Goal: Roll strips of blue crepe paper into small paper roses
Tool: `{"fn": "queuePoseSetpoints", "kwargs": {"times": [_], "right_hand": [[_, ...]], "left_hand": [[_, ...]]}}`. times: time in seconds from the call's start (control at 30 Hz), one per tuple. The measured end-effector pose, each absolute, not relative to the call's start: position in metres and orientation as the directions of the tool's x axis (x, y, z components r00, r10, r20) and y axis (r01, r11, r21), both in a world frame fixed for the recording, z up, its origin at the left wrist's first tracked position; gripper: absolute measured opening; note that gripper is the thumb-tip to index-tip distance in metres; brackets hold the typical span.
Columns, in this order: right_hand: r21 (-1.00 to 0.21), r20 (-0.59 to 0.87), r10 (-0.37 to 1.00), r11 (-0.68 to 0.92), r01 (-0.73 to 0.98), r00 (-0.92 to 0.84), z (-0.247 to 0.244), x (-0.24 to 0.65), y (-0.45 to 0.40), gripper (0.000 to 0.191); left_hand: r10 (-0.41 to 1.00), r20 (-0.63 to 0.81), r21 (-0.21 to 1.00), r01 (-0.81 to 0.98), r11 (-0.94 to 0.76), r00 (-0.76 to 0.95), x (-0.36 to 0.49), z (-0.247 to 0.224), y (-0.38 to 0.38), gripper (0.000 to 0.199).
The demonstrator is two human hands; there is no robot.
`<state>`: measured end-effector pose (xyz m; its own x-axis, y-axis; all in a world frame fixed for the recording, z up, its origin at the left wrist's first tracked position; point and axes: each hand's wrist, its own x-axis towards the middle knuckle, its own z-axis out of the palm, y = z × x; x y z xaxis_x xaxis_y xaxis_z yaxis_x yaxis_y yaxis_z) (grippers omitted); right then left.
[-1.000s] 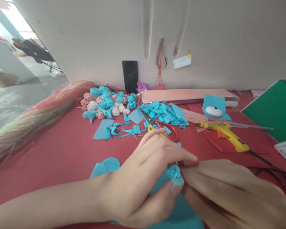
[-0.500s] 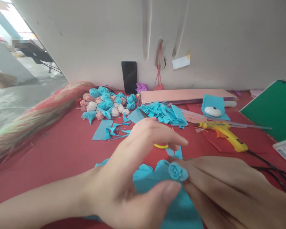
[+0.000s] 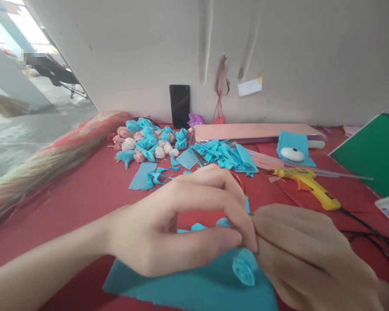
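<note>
A small rolled blue crepe-paper rose (image 3: 244,267) sticks out below the fingertips of both hands, its spiral face turned down. My right hand (image 3: 307,250) is closed on the base of the rose, back of the hand up. My left hand (image 3: 181,220) curves over from the left, its thumb and index fingertip pinched together at the base of the rose, against the right fingers. What lies between the left fingertips is hidden. A large blue crepe-paper sheet (image 3: 181,285) lies under the hands on the red table, its far edge scalloped.
Behind the hands are finished paper roses (image 3: 147,140), blue scraps (image 3: 220,153) and partly hidden scissors (image 3: 199,156). A yellow glue gun (image 3: 311,183) with a black cable lies right. A phone (image 3: 180,106) leans on the wall; a white mouse-like object (image 3: 291,154) rests on blue paper.
My left thumb and index finger have closed together at the rose's base. The rose has moved down and tilted towards me, and my right hand has turned slightly.
</note>
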<state>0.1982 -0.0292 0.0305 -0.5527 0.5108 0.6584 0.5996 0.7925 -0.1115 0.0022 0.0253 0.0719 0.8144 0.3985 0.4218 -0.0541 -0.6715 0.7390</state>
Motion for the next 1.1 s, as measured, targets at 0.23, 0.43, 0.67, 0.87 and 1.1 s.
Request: {"fn": "queuePoseSetpoints", "kwargs": {"times": [0.23,0.43,0.67,0.87,1.1], "right_hand": [[-0.139,0.653,0.4,0.898,0.418,-0.643,0.023,0.204,-0.02,0.034],[-0.174,0.713,0.37,0.916,0.36,-0.596,0.022,0.202,-0.015,0.031],[-0.5,0.697,0.558,0.829,0.252,-0.451,0.02,0.199,-0.016,0.033],[-0.679,0.613,0.663,0.72,0.144,-0.43,0.02,0.193,-0.013,0.032],[-0.745,0.563,0.707,0.658,0.107,-0.428,0.019,0.194,-0.011,0.03]], "left_hand": [[0.354,0.326,0.819,-0.076,-0.568,0.876,0.0,0.07,0.025,0.015],[0.391,0.314,0.828,-0.048,-0.558,0.865,0.0,0.067,0.024,0.012],[0.501,0.233,0.914,-0.012,-0.405,0.834,0.002,0.066,0.022,0.006],[0.588,0.108,0.992,-0.049,-0.116,0.802,0.005,0.055,0.021,0.009],[0.611,0.038,0.991,-0.107,0.076,0.79,0.007,0.053,0.017,0.01]]}}
